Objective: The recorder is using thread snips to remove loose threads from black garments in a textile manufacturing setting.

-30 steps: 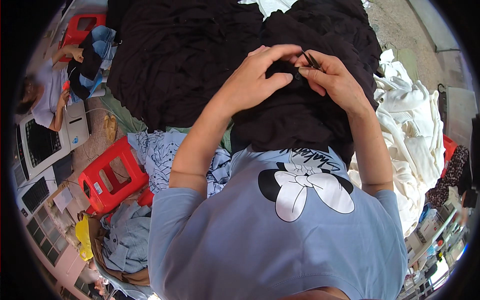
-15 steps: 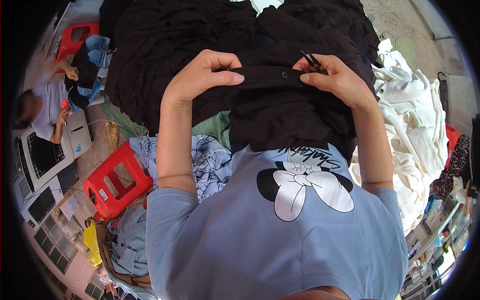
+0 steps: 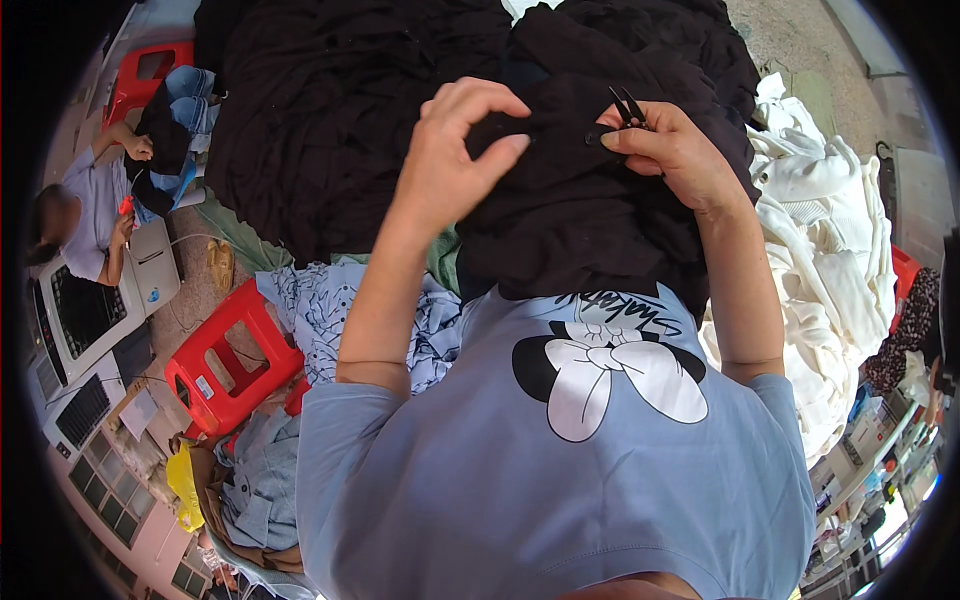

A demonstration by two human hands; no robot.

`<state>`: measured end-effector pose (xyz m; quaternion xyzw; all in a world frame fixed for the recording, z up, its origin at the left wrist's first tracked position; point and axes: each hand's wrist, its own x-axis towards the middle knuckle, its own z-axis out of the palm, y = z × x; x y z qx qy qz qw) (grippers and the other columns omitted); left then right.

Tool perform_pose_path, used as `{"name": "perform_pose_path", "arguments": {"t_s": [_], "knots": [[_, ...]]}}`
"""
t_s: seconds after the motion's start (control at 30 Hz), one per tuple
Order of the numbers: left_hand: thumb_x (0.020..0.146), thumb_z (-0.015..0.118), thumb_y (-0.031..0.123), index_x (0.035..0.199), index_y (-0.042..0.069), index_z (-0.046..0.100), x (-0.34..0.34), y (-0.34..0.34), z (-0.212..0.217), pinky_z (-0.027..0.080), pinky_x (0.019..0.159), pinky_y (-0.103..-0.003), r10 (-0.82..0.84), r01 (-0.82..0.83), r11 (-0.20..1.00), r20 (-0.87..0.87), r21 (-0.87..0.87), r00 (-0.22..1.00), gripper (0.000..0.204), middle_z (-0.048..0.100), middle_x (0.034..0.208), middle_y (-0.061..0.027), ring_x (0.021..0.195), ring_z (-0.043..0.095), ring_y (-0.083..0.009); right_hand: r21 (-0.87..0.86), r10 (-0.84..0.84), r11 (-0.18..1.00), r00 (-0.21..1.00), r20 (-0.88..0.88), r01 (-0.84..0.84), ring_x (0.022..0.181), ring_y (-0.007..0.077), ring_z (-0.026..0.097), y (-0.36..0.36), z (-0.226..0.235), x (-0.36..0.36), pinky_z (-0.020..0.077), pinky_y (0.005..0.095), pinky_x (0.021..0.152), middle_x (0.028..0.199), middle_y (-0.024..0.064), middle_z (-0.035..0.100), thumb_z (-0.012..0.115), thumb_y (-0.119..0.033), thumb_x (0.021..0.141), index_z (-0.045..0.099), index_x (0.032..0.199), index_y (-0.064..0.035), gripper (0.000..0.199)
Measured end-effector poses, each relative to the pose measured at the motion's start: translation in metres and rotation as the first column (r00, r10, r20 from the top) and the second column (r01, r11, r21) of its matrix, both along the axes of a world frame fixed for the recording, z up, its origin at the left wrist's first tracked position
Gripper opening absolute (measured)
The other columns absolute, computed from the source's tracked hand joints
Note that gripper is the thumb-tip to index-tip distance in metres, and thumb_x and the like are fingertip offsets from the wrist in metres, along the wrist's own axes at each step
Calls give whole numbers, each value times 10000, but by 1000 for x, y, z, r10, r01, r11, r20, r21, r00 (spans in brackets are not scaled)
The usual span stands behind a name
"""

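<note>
A black garment [image 3: 570,220] lies over my lap, its folds running into the black cloth in front of me. Between thumb and fingers, my right hand [image 3: 660,150] pinches the garment's edge close to a small dark button [image 3: 591,139]. The same hand carries black thread snips [image 3: 627,105], their two points sticking up past the fingers and spread apart. My left hand [image 3: 455,150] is off the cloth, thumb and fingers apart with nothing between them, hovering left of the button.
Large heaps of black clothing [image 3: 350,110] lie ahead, and white garments [image 3: 825,240] are piled at my right. On the left are blue patterned cloth [image 3: 390,320], a red stool [image 3: 235,355] and a bag of denim-blue clothes [image 3: 260,490]. Farther left another person [image 3: 95,210] handles cloth.
My left hand has let go of the garment's edge and lifted up and to the right. The stretched edge has slackened, while my right hand keeps its pinch with the snips.
</note>
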<state>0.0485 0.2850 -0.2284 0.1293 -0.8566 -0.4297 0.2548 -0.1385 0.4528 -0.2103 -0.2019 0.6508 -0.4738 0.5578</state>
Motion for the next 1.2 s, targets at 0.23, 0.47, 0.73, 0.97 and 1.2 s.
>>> {"name": "perform_pose_path", "arguments": {"t_s": [0.23,0.47,0.73,0.97,1.2], "knots": [[663,758,107,840,108,660,-25,46,-6,358,870,-422,-69,-46,885,-228,-463,971,202,573,886,12,860,545,-193,-91,-9,996,988,156,24,553,11,415,-3,-9,-3,278,163,479,726,-48,551,664,-92,829,653,913,-32,103],[772,687,20,789,52,595,-16,48,2,381,811,-283,-251,278,897,-123,344,960,99,585,903,-16,829,531,-156,-97,-25,995,995,97,34,562,14,429,3,-9,0,303,156,489,726,-50,553,674,-102,830,653,918,-27,117],[967,544,264,904,-22,657,-9,47,3,491,709,-244,-164,-16,398,88,917,982,314,653,789,-79,719,607,-120,-283,57,946,941,-334,-157,684,24,473,7,-2,11,375,188,595,758,-54,567,653,-89,842,639,964,-30,137],[900,641,200,814,-10,658,-15,51,1,480,586,-220,-122,-92,214,120,973,985,228,664,741,-93,634,628,-137,-318,-309,704,128,-942,-635,684,199,615,22,1,44,498,293,560,854,72,578,658,-66,691,621,902,-25,217],[885,627,75,798,36,603,-11,67,-2,499,774,-301,222,103,3,-101,995,970,99,631,794,-53,778,624,-159,-258,-210,869,158,-965,-422,714,217,631,32,-14,46,499,292,584,891,67,604,684,-76,689,624,928,-58,248]]}}
